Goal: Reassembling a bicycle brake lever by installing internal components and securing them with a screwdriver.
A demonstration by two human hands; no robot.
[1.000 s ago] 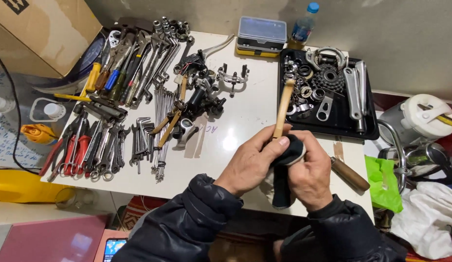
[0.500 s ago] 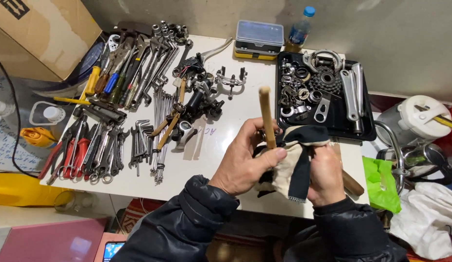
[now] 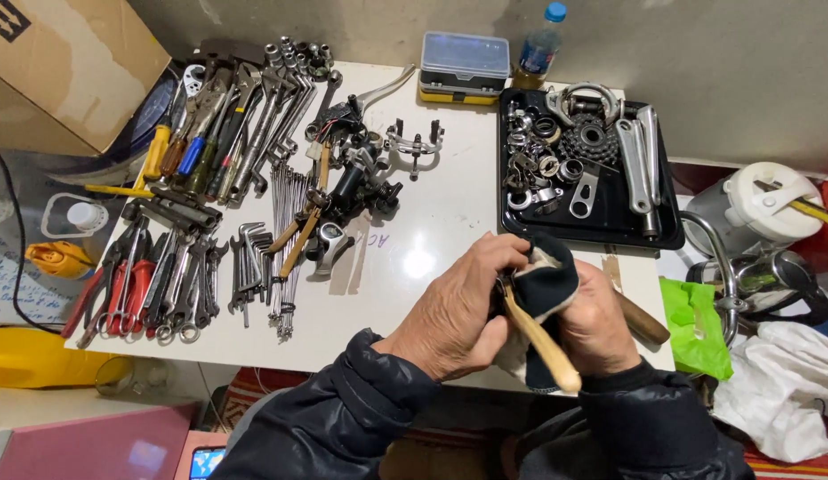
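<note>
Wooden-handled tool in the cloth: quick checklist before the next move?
1. Left hand grips wooden-handled tool: ok.
2. Right hand holds dark cloth around the tool's head: ok.
3. Tool head condition: cannot tell, covered by the cloth.
4. Bare white table patch in front of the hands: ok.
5. Black tray of metal parts apart from the hands: ok.

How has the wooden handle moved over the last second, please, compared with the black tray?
Yes. The wooden handle earlier stood upright, its free end up beside the black tray. Now that end slants down toward the person, below the tray, between the left hand and right hand.
</note>
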